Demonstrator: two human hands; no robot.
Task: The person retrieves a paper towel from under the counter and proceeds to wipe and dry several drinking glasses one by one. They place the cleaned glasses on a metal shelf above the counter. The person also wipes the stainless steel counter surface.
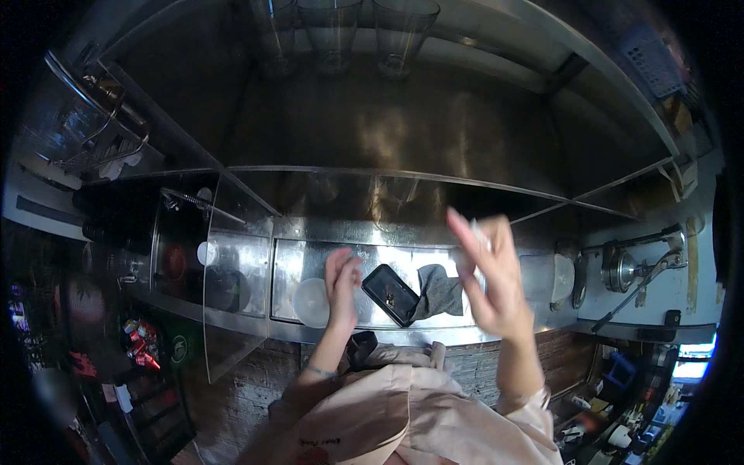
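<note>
My right hand [494, 279] is raised over the right part of a stainless steel counter, blurred; a small whitish thing shows at its fingers, but whether it is held is unclear. My left hand [343, 282] hovers with bent fingers and nothing visible in them, just right of a round white translucent container [311, 302]. Between the hands lies a black rectangular tray [388, 293] with a few small pieces inside. A grey cloth [440, 292] touches the tray's right side.
Clear glasses [401, 38] stand on the steel shelf [395, 116] above the counter. A transparent panel [238, 290] rises at the left, beside a sink area with a faucet [129, 278]. A metal lever press [622, 270] and a translucent container [543, 279] are at the right.
</note>
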